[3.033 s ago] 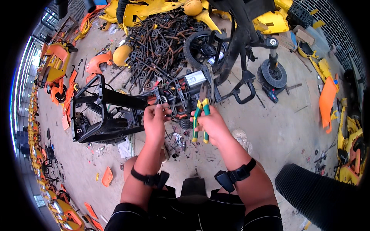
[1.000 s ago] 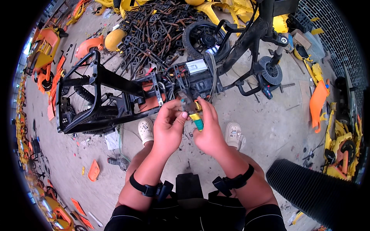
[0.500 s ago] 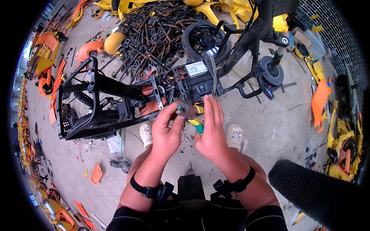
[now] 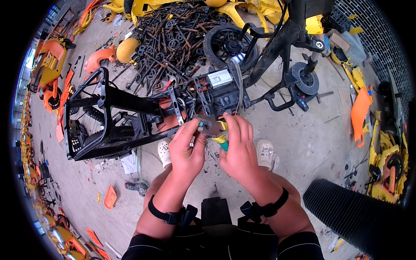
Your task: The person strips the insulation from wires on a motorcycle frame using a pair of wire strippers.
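1. A pair of pliers (image 4: 212, 128) with yellow and green handles is sitting between the person's two hands, above the floor (image 4: 303, 151); its dark head is pointing left, toward the left hand.
2. The right hand (image 4: 239, 151) is gripping the pliers; its fingers are lying close together, partly bent over the handles, which are mostly disappearing behind the palm.
3. The left hand (image 4: 187, 151) is curling beside the pliers' head, thumb and forefinger nearly meeting. A small blue-tipped piece (image 4: 201, 124) is showing there; I cannot tell whether these fingers are holding it.
4. Just beyond the hands, a stripped black vehicle frame (image 4: 130, 104) is stretching across the view, carrying loose cables and a silver box (image 4: 220, 78).
5. Below the hands, the person's feet are standing apart in pale clogs (image 4: 264, 151), and dark straps (image 4: 272, 206) are circling both forearms.
6. Farther out, a black-tyred wheel (image 4: 209, 47) is resting near a heap of rusty metal parts (image 4: 167, 47), with yellow panels (image 4: 160, 11) lying behind.
7. On the right, a grey ribbed disc (image 4: 305, 80), an orange panel (image 4: 359, 112) and a large black ribbed object (image 4: 351, 216) are showing. On the far left, yellow and orange bodywork (image 4: 50, 56) is lining the edge.
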